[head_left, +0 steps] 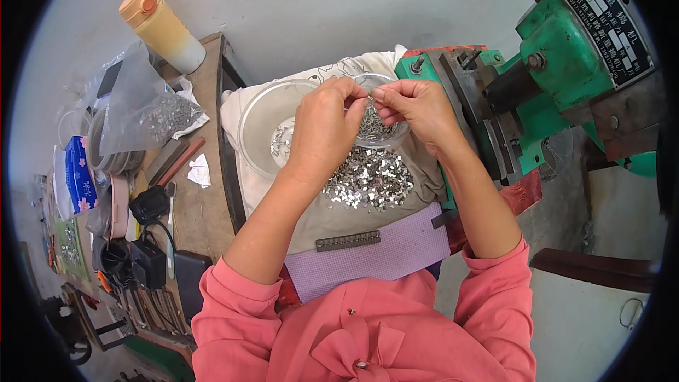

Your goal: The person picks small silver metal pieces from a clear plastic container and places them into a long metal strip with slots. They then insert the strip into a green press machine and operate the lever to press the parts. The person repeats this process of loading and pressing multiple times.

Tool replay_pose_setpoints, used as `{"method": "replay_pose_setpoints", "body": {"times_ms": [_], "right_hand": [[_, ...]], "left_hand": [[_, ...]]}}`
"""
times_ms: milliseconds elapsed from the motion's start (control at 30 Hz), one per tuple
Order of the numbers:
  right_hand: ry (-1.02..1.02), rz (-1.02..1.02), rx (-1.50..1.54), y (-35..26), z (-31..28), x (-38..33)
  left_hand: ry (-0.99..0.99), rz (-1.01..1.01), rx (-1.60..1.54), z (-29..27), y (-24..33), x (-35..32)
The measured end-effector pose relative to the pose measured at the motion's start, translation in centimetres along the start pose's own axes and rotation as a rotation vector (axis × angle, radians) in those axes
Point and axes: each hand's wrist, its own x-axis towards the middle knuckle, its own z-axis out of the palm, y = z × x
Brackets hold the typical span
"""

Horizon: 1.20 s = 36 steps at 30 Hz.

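Note:
My left hand (327,120) and my right hand (419,110) meet over a clear bowl (382,144) holding a heap of small thin metal parts (373,126). Thumb and fingers of each hand are pinched together, and whatever lies between them is too small to make out. Partly behind my left hand and wrist stands a larger clear tub (249,134) with some small pale metal pieces inside. Just nearer than the bowl, a pile of shiny flat metal pieces (371,180) lies on the cloth. Closer to me, a dark notched metal strip (348,240) rests at the edge of a lilac mat (403,244).
A green press machine (566,64) stands close at my right, its metal die block (488,113) beside my right forearm. On the left, a wooden table (201,205) carries a yellow bottle (166,32), a plastic bag of metal parts (159,110), a black adapter (148,262) and tools.

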Motion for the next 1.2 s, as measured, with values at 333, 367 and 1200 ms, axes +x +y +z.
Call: {"method": "replay_pose_setpoints", "body": {"times_ms": [333,367,1200], "right_hand": [[-0.143,0.092,0.124,0.0,-0.9,-0.7],[-0.166,0.101,0.160,-0.1,-1.0,-0.7],[-0.124,-0.769,-0.820,8.0,7.2,-11.3]], "left_hand": [[-0.018,0.017,-0.280,0.0,0.1,-0.6],[-0.018,0.002,-0.319,0.0,0.0,-0.6],[-0.055,-0.215,-0.003,-4.1,-1.5,-19.9]]}}
